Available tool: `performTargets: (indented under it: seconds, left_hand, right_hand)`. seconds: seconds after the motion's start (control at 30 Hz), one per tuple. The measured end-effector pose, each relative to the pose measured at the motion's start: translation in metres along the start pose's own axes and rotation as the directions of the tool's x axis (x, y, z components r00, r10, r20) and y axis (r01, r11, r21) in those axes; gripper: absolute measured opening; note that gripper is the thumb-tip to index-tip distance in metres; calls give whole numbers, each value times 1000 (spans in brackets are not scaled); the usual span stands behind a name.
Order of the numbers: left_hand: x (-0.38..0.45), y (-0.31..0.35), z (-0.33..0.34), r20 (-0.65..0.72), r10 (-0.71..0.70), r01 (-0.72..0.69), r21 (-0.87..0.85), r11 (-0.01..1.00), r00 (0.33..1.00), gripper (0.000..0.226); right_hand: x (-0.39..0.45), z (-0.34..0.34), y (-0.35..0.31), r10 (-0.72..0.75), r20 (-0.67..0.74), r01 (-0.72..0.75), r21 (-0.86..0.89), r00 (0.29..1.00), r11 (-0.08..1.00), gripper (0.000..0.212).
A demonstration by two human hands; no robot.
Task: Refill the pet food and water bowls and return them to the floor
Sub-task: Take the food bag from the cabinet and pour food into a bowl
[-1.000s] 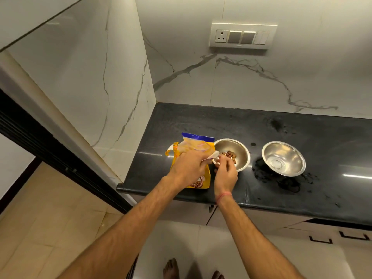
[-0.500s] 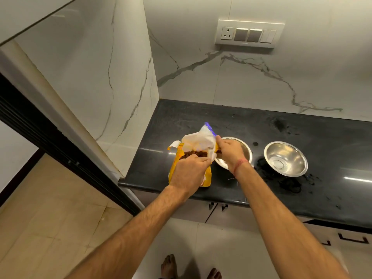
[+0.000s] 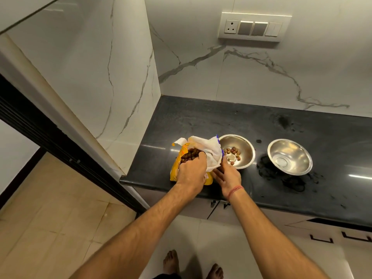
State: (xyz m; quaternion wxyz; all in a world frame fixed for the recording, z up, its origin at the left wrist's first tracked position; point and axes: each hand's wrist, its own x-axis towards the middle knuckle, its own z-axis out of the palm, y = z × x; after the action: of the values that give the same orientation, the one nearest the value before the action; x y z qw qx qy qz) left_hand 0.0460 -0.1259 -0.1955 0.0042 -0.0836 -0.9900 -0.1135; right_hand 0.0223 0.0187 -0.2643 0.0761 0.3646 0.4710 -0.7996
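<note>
The black table (image 3: 261, 127) carries everything. At its 9 o'clock end stands the yellow food bag (image 3: 181, 166), my left hand (image 3: 192, 173) gripping its open mouth. At 3 o'clock of the bag sits the food bowl (image 3: 244, 147) holding a few kibble pieces (image 3: 233, 152); the empty bowl (image 3: 289, 157) lies further toward 3 o'clock. My right hand (image 3: 227, 175), fingers curled on the bag's white liner, rests between bag and food bowl.

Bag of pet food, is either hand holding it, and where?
The left hand grips the bag at its open mouth. Whether the right hand holds anything cannot be told.
</note>
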Motion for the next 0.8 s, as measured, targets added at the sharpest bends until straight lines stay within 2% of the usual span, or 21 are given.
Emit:
performTargets:
  seconds: [0.13, 0.23, 0.3, 0.37, 0.47, 0.57, 0.63, 0.7, 0.8]
  left_hand:
    - [-6, -2, 2, -55, 63, -66, -43, 997, 996, 56]
    - [-8, -1, 0, -95, 112, -119, -71, 990, 989, 52]
    - [-9, 1, -3, -123, 136, -148, -90, 985, 983, 49]
    - [-12, 6, -6, -136, 153, -166, -90, 982, 979, 46]
    - [-12, 14, -15, -198, 174, -194, -90, 977, 965, 40]
    - [-10, 27, -25, -254, 196, -216, -52, 975, 947, 37]
    - [-9, 35, -28, -258, 215, -232, -36, 972, 942, 39]
    - [-9, 41, -29, -265, 235, -252, -28, 967, 935, 41]
    - [-8, 50, -31, -313, 249, -278, -52, 959, 916, 38]
  right_hand:
    - [-2, -12, 32, 108, -168, -116, -42, 980, 992, 39]
    - [-11, -4, 42, 142, -188, -143, 12, 972, 990, 35]
    - [-18, 1, 40, 150, -155, -141, 68, 976, 988, 33]
    - [-17, 0, 40, 178, -95, -161, 167, 979, 973, 35]
    - [-11, -6, 49, 241, -5, -223, 366, 970, 904, 51]
    - [-34, -10, 60, 271, 243, -350, 394, 931, 850, 84]
    - [-53, -11, 66, 207, 453, -407, 407, 867, 818, 102]
    - [-61, -9, 69, 130, 531, -399, 433, 838, 808, 106]
    - [-61, -4, 66, 105, 573, -424, 458, 813, 781, 90]
